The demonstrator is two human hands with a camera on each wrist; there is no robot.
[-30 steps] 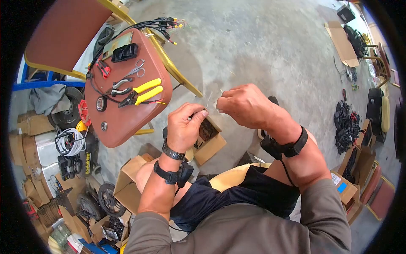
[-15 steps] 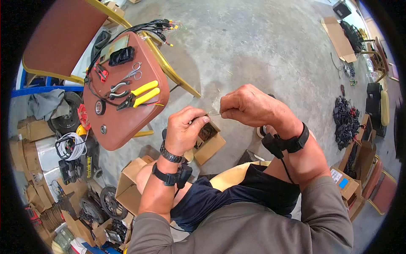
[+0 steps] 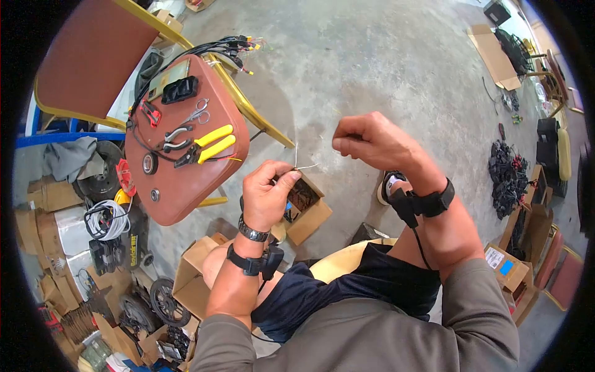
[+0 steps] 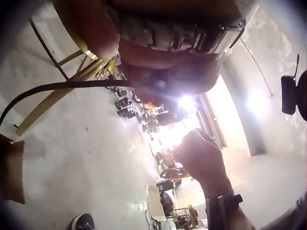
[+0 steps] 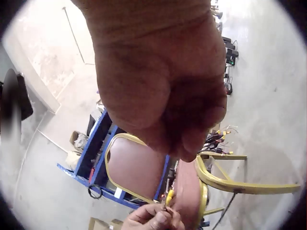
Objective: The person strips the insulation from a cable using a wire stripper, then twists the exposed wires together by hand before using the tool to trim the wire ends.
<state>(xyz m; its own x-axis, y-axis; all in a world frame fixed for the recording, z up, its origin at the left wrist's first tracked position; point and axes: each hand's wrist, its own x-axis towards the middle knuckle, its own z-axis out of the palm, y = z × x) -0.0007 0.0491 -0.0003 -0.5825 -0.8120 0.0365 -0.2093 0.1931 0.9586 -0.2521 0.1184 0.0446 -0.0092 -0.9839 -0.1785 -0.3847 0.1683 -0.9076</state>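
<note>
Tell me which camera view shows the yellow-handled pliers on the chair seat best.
The head view: the pliers lie in plain sight on the red chair seat, beside the scissors. The left wrist view does not show them. The right wrist view shows only the chair, edge on, so the pliers cannot be made out.

Two hands [image 3: 266, 195]; one chair [image 3: 186, 136]; one yellow-handled pliers [image 3: 204, 146]; one scissors [image 3: 197, 113]; two wrist straps [image 3: 434, 201].

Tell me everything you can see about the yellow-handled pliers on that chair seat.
The yellow-handled pliers lie flat on the reddish-brown padded chair seat, with no hand near them. Two long yellow grips point up and to the right, slightly spread; the dark metal head points down and to the left. A smaller pair of silver pliers lies just beside the head, and a thin dark wire runs close by.
</note>
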